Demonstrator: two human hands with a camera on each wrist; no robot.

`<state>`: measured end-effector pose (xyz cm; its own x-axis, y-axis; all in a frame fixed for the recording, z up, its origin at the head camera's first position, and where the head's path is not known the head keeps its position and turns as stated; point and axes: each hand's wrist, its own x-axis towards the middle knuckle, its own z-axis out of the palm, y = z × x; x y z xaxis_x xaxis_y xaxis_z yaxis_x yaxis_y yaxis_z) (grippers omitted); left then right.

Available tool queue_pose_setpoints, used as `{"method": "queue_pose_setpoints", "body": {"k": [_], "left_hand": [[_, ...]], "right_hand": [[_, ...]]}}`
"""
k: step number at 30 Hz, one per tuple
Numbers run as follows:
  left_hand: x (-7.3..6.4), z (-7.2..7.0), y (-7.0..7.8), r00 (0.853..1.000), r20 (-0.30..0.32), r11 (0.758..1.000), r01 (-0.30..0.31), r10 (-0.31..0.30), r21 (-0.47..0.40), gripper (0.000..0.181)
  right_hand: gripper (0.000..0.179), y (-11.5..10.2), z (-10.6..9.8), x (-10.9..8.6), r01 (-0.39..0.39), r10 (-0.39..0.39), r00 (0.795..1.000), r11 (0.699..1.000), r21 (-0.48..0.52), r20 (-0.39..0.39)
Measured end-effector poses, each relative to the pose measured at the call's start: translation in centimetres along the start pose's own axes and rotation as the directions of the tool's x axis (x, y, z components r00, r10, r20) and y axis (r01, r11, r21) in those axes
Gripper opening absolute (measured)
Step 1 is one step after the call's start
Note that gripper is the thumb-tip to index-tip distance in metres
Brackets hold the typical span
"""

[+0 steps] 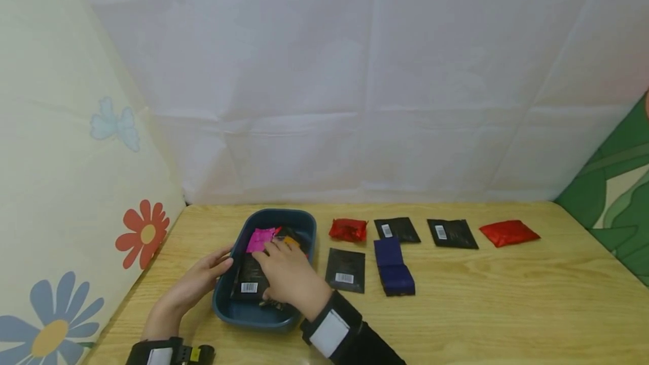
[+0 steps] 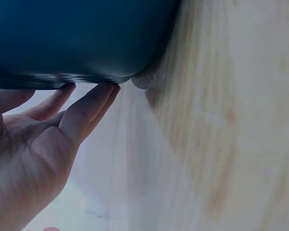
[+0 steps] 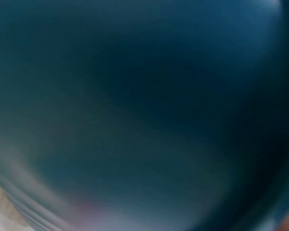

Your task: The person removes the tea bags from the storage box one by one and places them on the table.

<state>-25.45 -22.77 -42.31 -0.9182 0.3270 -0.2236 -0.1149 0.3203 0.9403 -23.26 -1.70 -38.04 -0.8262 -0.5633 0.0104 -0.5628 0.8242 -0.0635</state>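
A dark blue plastic basin (image 1: pixel 256 320) stands at the left of the table. My left hand (image 1: pixel 190 283) touches its outer left side; in the left wrist view, the straight fingertips (image 2: pixel 98 98) lie against the basin wall. Inside the basin, my right hand (image 1: pixel 291 275) spreads its fingers over several packets, hiding part of them. A pink packet (image 1: pixel 260 237) and a black packet (image 1: pixel 247 272) with a barcode label show beside that hand. Something orange (image 1: pixel 290 241) peeks out past its fingertips. The right wrist view is filled by the blurred blue basin wall (image 3: pixel 135 120).
Right of the basin lie a crumpled red packet (image 1: pixel 349 230), black packets (image 1: pixel 346 266) with white labels, a folded dark blue strip (image 1: pixel 392 269) and another red packet (image 1: pixel 509 233). A white sheet (image 1: pixel 355 100) hangs behind the wooden table (image 1: pixel 481 308); printed panels flank both sides.
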Motion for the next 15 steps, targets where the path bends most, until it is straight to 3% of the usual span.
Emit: {"method": "queue_pose_setpoints", "body": {"k": [15], "left_hand": [[-0.02, -0.05, 0.05, 1.000, 0.000, 1.000, -0.001, 0.001, -0.002, 0.060]], "right_hand": [[0.077, -0.26, 0.97, 0.10, 0.005, -0.005, 1.000, 0.999, -0.031, 0.008]]}}
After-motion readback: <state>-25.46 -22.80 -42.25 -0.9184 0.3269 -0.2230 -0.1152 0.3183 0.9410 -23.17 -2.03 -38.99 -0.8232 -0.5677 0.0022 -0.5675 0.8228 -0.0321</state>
